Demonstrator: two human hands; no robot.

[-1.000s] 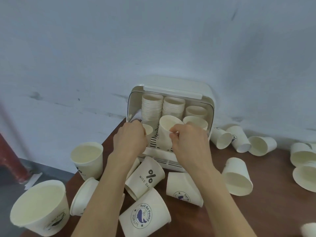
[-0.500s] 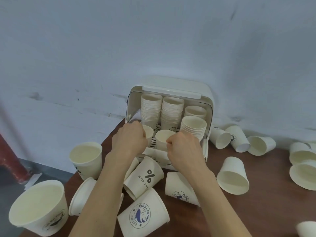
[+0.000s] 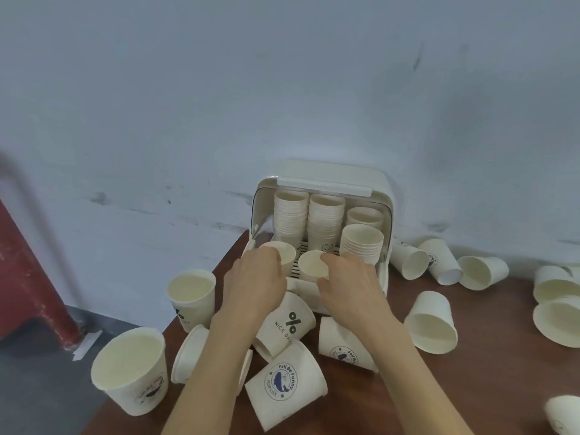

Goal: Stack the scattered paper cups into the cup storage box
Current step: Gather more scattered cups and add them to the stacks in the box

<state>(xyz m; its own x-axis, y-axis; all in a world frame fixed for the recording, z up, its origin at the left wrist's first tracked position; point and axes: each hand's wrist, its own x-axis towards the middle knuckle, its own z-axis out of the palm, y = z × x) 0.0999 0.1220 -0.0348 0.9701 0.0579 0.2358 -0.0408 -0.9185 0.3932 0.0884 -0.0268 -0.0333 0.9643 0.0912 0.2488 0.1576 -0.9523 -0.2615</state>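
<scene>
Box (image 3: 323,171) at twelve o'clock holds four cup stacks (image 3: 324,221). Left hand (image 3: 254,277) grips one front cup (image 3: 284,251), right hand (image 3: 348,281) pinches another (image 3: 310,266). Loose cups (image 3: 431,323) litter the table (image 3: 486,387).

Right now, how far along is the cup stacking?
Partly done. The storage box already holds four stacks. In hand: the left hand and right hand each hold a cup at the box's front row. Left: many loose cups on the table, like the whale-print one.
</scene>
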